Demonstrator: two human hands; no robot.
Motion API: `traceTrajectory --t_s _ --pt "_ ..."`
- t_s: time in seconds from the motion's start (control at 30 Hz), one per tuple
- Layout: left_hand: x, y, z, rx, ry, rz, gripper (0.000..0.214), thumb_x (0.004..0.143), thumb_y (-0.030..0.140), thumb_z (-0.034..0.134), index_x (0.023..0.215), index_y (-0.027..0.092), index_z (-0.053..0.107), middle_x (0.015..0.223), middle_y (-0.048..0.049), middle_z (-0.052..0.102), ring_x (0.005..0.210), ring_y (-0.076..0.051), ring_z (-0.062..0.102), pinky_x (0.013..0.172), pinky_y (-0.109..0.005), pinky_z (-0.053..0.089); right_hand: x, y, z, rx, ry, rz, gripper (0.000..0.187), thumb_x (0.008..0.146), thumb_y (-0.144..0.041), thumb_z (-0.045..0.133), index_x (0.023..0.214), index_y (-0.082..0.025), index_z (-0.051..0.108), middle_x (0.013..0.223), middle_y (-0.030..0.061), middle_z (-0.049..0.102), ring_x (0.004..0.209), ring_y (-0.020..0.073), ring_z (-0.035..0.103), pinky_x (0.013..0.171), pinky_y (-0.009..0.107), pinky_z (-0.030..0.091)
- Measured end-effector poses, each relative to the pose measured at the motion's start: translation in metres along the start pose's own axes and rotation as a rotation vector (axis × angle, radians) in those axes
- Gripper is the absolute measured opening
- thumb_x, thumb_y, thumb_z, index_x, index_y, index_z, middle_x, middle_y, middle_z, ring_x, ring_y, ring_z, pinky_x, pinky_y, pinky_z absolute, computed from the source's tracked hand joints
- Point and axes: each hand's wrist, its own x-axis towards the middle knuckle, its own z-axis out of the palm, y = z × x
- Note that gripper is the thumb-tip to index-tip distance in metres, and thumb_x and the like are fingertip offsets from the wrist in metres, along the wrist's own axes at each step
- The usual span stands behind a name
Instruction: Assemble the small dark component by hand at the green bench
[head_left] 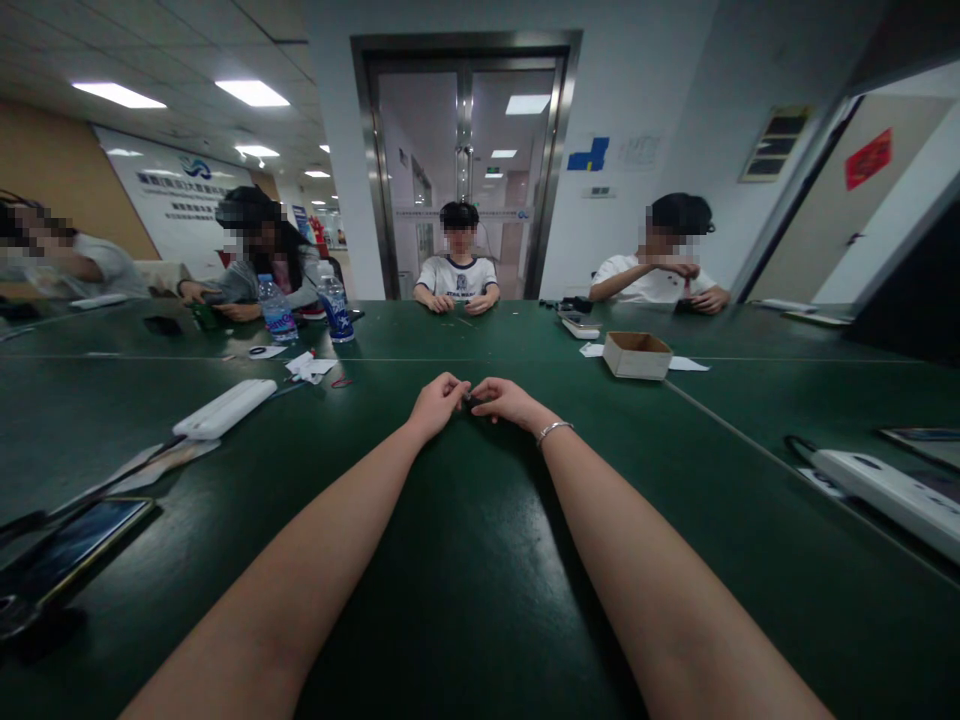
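Both of my arms reach out over the dark green table [450,560], and the hands meet near its middle. My left hand [438,405] has its fingers pinched together at a small dark object [470,399]. From the other side my right hand [510,402], with a silver bracelet [555,430] at the wrist, pinches at the same object. It is too small and too covered by the fingers to name. The fingertips of the two hands are almost touching.
White power strips [226,408] lie left and right [889,490]. A phone [82,545] rests at the near left. Water bottles [277,310], paper scraps [310,367] and a small open box [637,355] stand farther off. Several people [457,270] sit around the table.
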Motion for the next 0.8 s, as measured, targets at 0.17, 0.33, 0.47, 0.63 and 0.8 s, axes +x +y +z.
traceTrajectory --t_s 0.17,0.33,0.47,0.63,0.8 --pt "-0.001 0.004 0.003 -0.017 -0.014 -0.023 0.036 0.074 0.054 0.054 0.076 0.018 0.054 0.057 0.0027 0.054 0.053 -0.011 0.05 0.053 -0.022 0.037 0.003 -0.007 0.006 -0.07 -0.009 0.03 0.029 0.058 0.004 0.072 0.073 -0.013 0.053 0.069 -0.0013 0.062 0.046 0.0059 0.055 0.036 0.013 0.045" --pt "-0.006 0.013 -0.001 0.067 -0.018 0.002 0.038 0.07 0.056 0.057 0.071 0.018 0.052 0.058 0.003 0.054 0.055 -0.012 0.049 0.052 -0.022 0.035 0.003 -0.013 0.023 0.034 -0.009 0.069 0.02 0.069 0.0 0.067 0.071 -0.013 0.051 0.055 -0.0038 0.057 0.041 0.0057 0.055 0.042 0.015 0.052" --pt "-0.009 0.031 -0.011 0.167 -0.11 -0.008 0.036 0.073 0.057 0.053 0.074 0.02 0.056 0.058 0.0025 0.054 0.056 -0.014 0.05 0.053 -0.023 0.035 -0.003 -0.015 0.028 0.13 -0.017 0.108 0.019 0.072 -0.003 0.067 0.073 -0.013 0.051 0.055 -0.0029 0.057 0.044 0.0074 0.058 0.047 0.018 0.055" --pt "-0.017 0.07 -0.05 0.523 -0.4 -0.028 0.033 0.073 0.053 0.054 0.085 0.024 0.064 0.063 -0.0023 0.061 0.059 -0.017 0.054 0.054 -0.024 0.035 -0.029 -0.025 -0.003 0.139 -0.06 0.199 0.021 0.068 -0.005 0.072 0.077 -0.012 0.054 0.067 0.0021 0.063 0.054 0.0108 0.063 0.055 0.023 0.058" --pt "-0.058 0.094 -0.144 0.935 -0.5 -0.205 0.037 0.067 0.055 0.06 0.091 0.027 0.065 0.087 -0.0028 0.067 0.072 -0.018 0.059 0.063 -0.025 0.041 -0.105 -0.032 -0.062 0.089 0.043 0.243 0.017 0.068 -0.013 0.071 0.08 -0.013 0.059 0.093 0.0109 0.065 0.057 0.008 0.06 0.061 0.023 0.056"
